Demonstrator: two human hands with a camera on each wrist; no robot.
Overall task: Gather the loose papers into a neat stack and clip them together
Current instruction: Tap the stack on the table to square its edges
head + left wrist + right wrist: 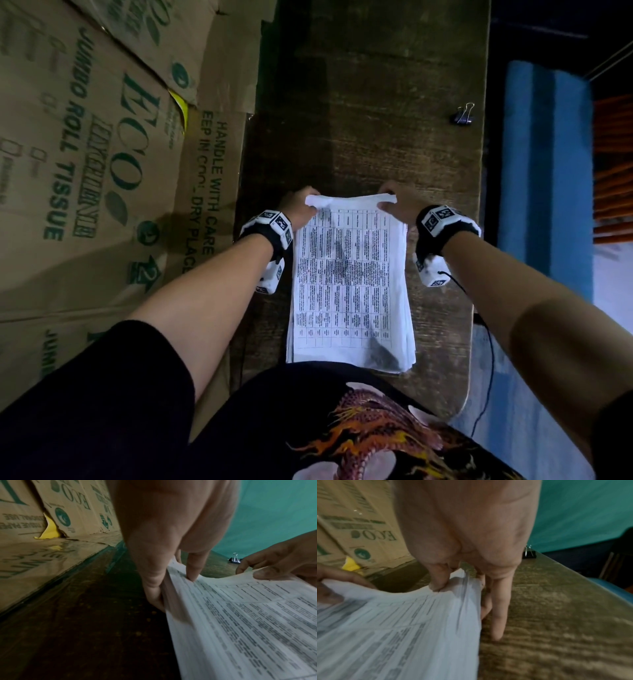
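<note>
A stack of white printed papers (pixel 349 284) lies on the dark wooden table (pixel 376 102), its far end lifted and bowed. My left hand (pixel 299 209) pinches the far left corner of the papers (pixel 240 622), thumb on top and fingers underneath. My right hand (pixel 399 205) pinches the far right corner of the papers (pixel 402 628) the same way. A black binder clip (pixel 464 114) with silver handles sits apart at the far right of the table, also seen as the clip (pixel 234 559) in the left wrist view and half hidden behind my hand as the clip (pixel 529 554).
Flattened cardboard boxes (pixel 102 154) lie along the table's left side, with a yellow scrap (pixel 181 106) showing between them. A blue surface (pixel 544 178) runs beyond the table's right edge. A thin black cable (pixel 486 342) hangs from my right wrist.
</note>
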